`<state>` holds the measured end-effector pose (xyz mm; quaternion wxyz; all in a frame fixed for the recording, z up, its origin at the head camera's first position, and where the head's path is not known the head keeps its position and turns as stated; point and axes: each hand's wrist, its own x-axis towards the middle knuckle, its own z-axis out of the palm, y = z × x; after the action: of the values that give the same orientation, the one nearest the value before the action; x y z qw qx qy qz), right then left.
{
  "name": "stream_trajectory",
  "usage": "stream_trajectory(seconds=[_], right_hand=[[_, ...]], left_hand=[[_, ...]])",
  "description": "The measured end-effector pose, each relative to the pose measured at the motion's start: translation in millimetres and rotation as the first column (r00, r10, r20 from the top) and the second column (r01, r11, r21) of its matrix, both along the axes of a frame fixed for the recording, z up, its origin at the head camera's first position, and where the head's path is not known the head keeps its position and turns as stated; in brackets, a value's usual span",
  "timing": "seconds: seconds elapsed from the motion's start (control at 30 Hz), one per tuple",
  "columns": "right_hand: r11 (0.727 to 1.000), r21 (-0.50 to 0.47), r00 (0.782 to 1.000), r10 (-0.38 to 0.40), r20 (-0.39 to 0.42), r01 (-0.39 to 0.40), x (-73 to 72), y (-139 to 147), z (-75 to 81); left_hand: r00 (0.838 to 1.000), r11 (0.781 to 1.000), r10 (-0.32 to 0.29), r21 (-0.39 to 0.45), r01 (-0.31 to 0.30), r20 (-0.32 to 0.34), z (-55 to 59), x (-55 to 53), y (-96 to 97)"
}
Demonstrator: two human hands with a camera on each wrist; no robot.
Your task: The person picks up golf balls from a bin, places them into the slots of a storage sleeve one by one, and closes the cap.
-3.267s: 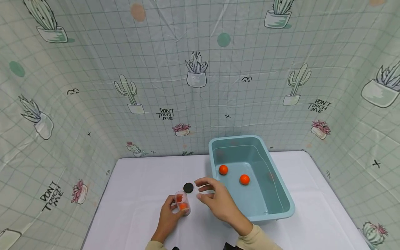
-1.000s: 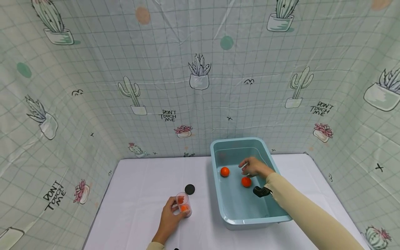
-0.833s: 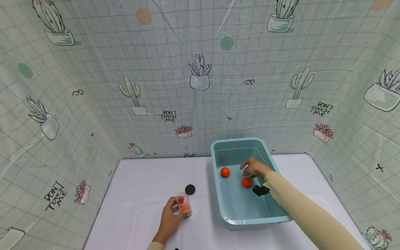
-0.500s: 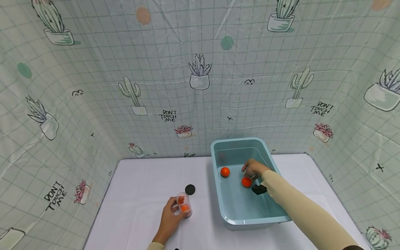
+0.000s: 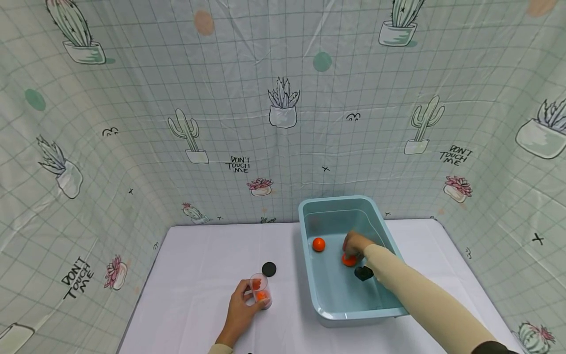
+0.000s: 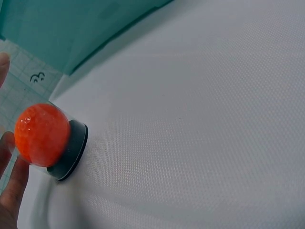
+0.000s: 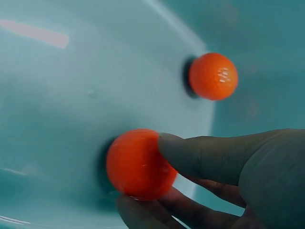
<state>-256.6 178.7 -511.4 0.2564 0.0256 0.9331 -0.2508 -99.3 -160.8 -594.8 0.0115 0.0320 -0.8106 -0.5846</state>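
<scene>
My left hand (image 5: 240,307) grips a clear plastic tube (image 5: 267,302) standing on the white table. An orange golf ball (image 6: 42,136) sits inside it, just above its black base (image 6: 71,151). Inside the blue bin (image 5: 342,300), my right hand (image 5: 357,243) pinches another orange golf ball (image 7: 138,164); its thumb (image 7: 190,155) presses one side and fingers curl around the other. A loose orange golf ball (image 5: 319,244) lies farther left in the bin. A black round lid (image 5: 268,269) lies on the table just behind the tube.
The bin's raised rim (image 5: 306,255) stands between the two hands, and my right forearm (image 5: 424,290) crosses over its right side. A cactus-print curtain (image 5: 283,147) closes off the back and sides of the white table (image 5: 212,255).
My right hand has moved from beside the tube into the bin, then lowered onto the nearer ball and closed its fingers on it. My left hand still holds the tube in place.
</scene>
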Motion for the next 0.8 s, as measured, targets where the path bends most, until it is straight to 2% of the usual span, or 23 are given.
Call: stream_trajectory(seconds=[0.17, 0.4, 0.63, 0.8], right_hand=[[0.995, 0.079, 0.998, 0.066, -0.018, -0.065, 1.1, -3, -2.7], [0.995, 0.082, 0.998, 0.060, 0.003, -0.060, 1.1, -6, -4.4], [0.999, -0.005, 0.999, 0.038, 0.014, -0.038, 2.7, -8, 0.7], [0.993, -0.105, 0.999, 0.046, -0.005, -0.046, 4.6, -11, 11.7]], left_hand=[[1.000, 1.000, -0.001, -0.007, 0.001, 0.002, -0.5, -0.7, -0.6], [1.000, 1.000, -0.012, 0.010, 0.012, -0.015, -2.2, -0.1, -1.6], [1.000, 0.999, -0.013, 0.040, 0.013, 0.001, 0.4, 1.2, -0.5], [1.000, 1.000, -0.009, 0.012, 0.009, 0.009, 1.0, 0.3, -0.5]])
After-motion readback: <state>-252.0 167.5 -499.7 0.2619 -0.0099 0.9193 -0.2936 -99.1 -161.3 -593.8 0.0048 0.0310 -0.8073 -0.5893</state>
